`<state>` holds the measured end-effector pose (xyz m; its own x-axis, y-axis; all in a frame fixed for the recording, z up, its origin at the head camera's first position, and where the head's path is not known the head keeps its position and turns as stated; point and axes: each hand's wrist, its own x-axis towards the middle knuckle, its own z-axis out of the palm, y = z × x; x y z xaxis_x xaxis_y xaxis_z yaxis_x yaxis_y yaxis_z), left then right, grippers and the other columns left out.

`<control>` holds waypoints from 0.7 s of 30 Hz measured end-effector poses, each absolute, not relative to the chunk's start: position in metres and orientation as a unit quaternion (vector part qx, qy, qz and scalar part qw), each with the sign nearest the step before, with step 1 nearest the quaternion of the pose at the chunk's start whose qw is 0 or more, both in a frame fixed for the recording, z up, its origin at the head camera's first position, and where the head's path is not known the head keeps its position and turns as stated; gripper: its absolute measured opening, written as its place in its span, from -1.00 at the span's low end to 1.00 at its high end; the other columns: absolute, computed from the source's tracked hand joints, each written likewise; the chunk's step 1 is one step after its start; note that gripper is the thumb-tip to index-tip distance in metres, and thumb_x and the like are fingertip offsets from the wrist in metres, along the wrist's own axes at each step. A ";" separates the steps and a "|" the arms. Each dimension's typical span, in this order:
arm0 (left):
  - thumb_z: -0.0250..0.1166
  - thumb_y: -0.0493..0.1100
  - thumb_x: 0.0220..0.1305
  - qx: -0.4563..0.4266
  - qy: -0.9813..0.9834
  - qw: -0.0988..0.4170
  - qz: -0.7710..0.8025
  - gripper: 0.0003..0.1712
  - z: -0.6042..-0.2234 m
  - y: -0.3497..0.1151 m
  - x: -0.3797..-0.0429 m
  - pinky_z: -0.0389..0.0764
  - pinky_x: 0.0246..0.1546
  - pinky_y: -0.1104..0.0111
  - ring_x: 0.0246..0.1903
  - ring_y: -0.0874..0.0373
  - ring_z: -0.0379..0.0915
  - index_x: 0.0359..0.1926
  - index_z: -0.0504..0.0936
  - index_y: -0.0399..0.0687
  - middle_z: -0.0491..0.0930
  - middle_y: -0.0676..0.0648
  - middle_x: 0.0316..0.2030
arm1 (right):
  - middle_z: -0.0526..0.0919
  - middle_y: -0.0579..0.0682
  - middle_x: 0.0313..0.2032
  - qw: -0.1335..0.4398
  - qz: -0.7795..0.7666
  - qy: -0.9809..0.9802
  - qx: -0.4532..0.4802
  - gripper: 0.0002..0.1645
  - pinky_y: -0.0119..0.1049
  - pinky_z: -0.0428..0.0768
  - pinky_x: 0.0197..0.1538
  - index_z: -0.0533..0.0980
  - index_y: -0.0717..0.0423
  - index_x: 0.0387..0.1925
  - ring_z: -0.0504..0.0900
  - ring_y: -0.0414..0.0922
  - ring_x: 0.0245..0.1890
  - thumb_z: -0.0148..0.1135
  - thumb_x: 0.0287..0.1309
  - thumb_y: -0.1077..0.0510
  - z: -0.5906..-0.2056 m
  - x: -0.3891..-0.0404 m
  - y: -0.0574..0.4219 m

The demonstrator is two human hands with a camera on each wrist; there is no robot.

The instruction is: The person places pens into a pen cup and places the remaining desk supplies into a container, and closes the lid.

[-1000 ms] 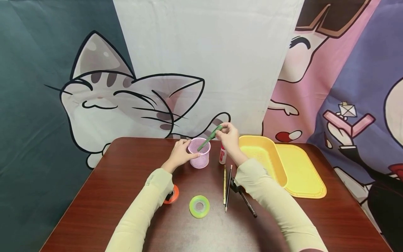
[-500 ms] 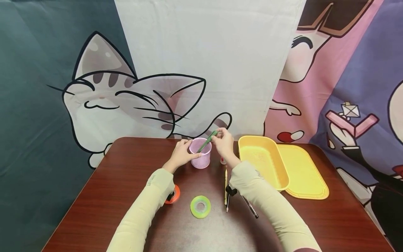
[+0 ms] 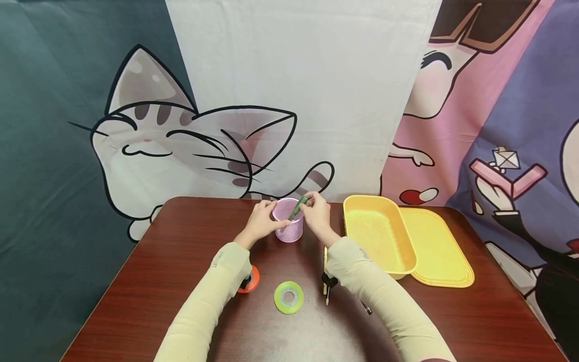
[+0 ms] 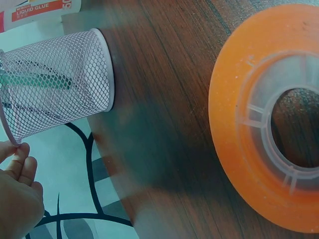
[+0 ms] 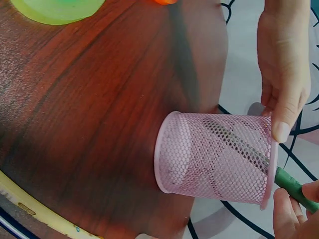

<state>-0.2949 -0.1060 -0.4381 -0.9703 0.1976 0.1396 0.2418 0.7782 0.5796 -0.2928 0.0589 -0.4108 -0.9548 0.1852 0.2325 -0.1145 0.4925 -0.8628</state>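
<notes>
A pink mesh pen holder (image 3: 289,233) stands upright toward the table's far edge. My left hand (image 3: 260,221) grips its rim, the thumb at the near side; in the right wrist view that thumb lies over the lip. Between the fingertips of my right hand (image 3: 317,217) is a green pen (image 5: 289,183), pinched near its upper end. The pen slants down into the pen holder, and its lower part shows through the mesh in both wrist views.
Near the left forearm lies an orange tape roll (image 3: 256,278), with a green tape roll (image 3: 279,297) beside it. A yellow pencil (image 5: 50,215) and a black pen (image 3: 367,308) are partly under the right sleeve. Rightward are a yellow tray (image 3: 411,251) and yellow lid (image 3: 441,251). Liquid glue (image 4: 42,11) stands behind.
My right hand has moved down and left, lowering the green pen deeper into the pen holder. Its forearm now covers more of the pencils. My left hand keeps its grip on the rim.
</notes>
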 end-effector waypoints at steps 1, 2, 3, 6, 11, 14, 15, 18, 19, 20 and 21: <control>0.32 0.24 -0.16 -0.117 -0.942 0.036 -0.312 -0.01 -0.438 -0.106 -0.295 0.32 0.04 0.15 0.08 -0.02 0.16 0.23 0.25 -0.21 0.31 -0.17 0.08 | 0.58 0.03 -0.52 0.146 0.501 -0.853 -0.023 -0.79 -0.37 0.39 -0.39 0.50 0.10 -0.34 0.51 -0.11 -0.47 0.22 -0.14 0.29 -0.412 -0.293 0.059; 0.32 0.24 -0.15 -0.117 -0.942 0.036 -0.312 -0.01 -0.439 -0.106 -0.295 0.32 0.04 0.15 0.08 -0.02 0.17 0.23 0.25 -0.20 0.31 -0.17 0.08 | 0.59 0.02 -0.51 0.142 0.499 -0.854 -0.025 -0.79 -0.36 0.39 -0.39 0.50 0.09 -0.34 0.51 -0.11 -0.47 0.22 -0.14 0.27 -0.412 -0.292 0.058; 0.32 0.25 -0.16 -0.117 -0.942 0.035 -0.314 -0.01 -0.439 -0.106 -0.295 0.33 0.03 0.14 0.08 -0.02 0.17 0.23 0.25 -0.20 0.31 -0.17 0.08 | 0.60 0.02 -0.51 0.139 0.497 -0.856 -0.027 -0.79 -0.35 0.38 -0.38 0.50 0.08 -0.33 0.52 -0.11 -0.46 0.22 -0.13 0.26 -0.413 -0.292 0.058; 0.32 0.25 -0.15 -0.115 -0.940 0.034 -0.318 -0.01 -0.438 -0.106 -0.295 0.33 0.04 0.14 0.09 -0.02 0.16 0.24 0.24 -0.20 0.30 -0.17 0.08 | 0.62 0.01 -0.50 0.132 0.492 -0.860 -0.032 -0.78 -0.32 0.36 -0.36 0.50 0.06 -0.31 0.53 -0.10 -0.45 0.23 -0.11 0.24 -0.415 -0.292 0.058; 0.32 0.25 -0.16 -0.113 -0.940 0.033 -0.320 -0.01 -0.438 -0.105 -0.295 0.32 0.05 0.14 0.09 -0.02 0.16 0.24 0.24 -0.19 0.30 -0.17 0.08 | 0.65 0.04 -0.46 0.130 0.499 -0.856 -0.029 -0.78 -0.31 0.40 -0.33 0.51 0.08 -0.29 0.58 -0.09 -0.41 0.21 -0.10 0.23 -0.416 -0.291 0.059; 0.32 0.25 -0.15 -0.114 -0.942 0.034 -0.314 -0.01 -0.439 -0.104 -0.296 0.32 0.04 0.15 0.08 -0.02 0.16 0.24 0.24 -0.19 0.30 -0.17 0.07 | 0.66 0.08 -0.44 0.134 0.510 -0.849 -0.020 -0.77 -0.35 0.45 -0.35 0.51 0.13 -0.28 0.60 -0.09 -0.40 0.19 -0.10 0.26 -0.415 -0.290 0.060; 0.32 0.24 -0.15 -0.114 -0.942 0.035 -0.314 -0.02 -0.439 -0.104 -0.296 0.33 0.04 0.15 0.08 -0.02 0.17 0.23 0.25 -0.19 0.31 -0.16 0.07 | 0.66 0.09 -0.44 0.135 0.515 -0.846 -0.017 -0.77 -0.37 0.46 -0.37 0.51 0.15 -0.28 0.60 -0.09 -0.41 0.19 -0.11 0.27 -0.415 -0.290 0.060; 0.32 0.24 -0.16 -0.115 -0.941 0.038 -0.317 -0.02 -0.440 -0.105 -0.296 0.32 0.04 0.14 0.08 -0.02 0.17 0.23 0.25 -0.19 0.31 -0.16 0.07 | 0.65 0.11 -0.45 0.141 0.519 -0.843 -0.007 -0.75 -0.42 0.46 -0.45 0.50 0.20 -0.28 0.57 -0.12 -0.48 0.16 -0.12 0.30 -0.413 -0.288 0.062; 0.32 0.25 -0.16 -0.115 -0.939 0.040 -0.321 -0.01 -0.440 -0.105 -0.296 0.31 0.05 0.13 0.08 -0.03 0.17 0.23 0.26 -0.19 0.31 -0.17 0.07 | 0.65 0.11 -0.46 0.143 0.520 -0.842 -0.003 -0.75 -0.44 0.45 -0.47 0.50 0.21 -0.27 0.56 -0.13 -0.51 0.15 -0.12 0.31 -0.413 -0.288 0.063; 0.32 0.26 -0.17 -0.116 -0.937 0.043 -0.327 -0.01 -0.441 -0.105 -0.296 0.31 0.04 0.11 0.08 -0.04 0.17 0.22 0.26 -0.20 0.31 -0.18 0.06 | 0.64 0.12 -0.47 0.142 0.522 -0.841 0.001 -0.74 -0.45 0.45 -0.49 0.50 0.23 -0.27 0.55 -0.14 -0.54 0.14 -0.13 0.32 -0.412 -0.287 0.064; 0.32 0.27 -0.18 -0.117 -0.935 0.045 -0.333 0.00 -0.440 -0.106 -0.295 0.31 0.04 0.10 0.07 -0.05 0.17 0.22 0.27 -0.20 0.31 -0.18 0.06 | 0.63 0.12 -0.48 0.141 0.525 -0.839 0.005 -0.73 -0.46 0.45 -0.51 0.50 0.25 -0.26 0.55 -0.13 -0.57 0.12 -0.12 0.33 -0.411 -0.286 0.065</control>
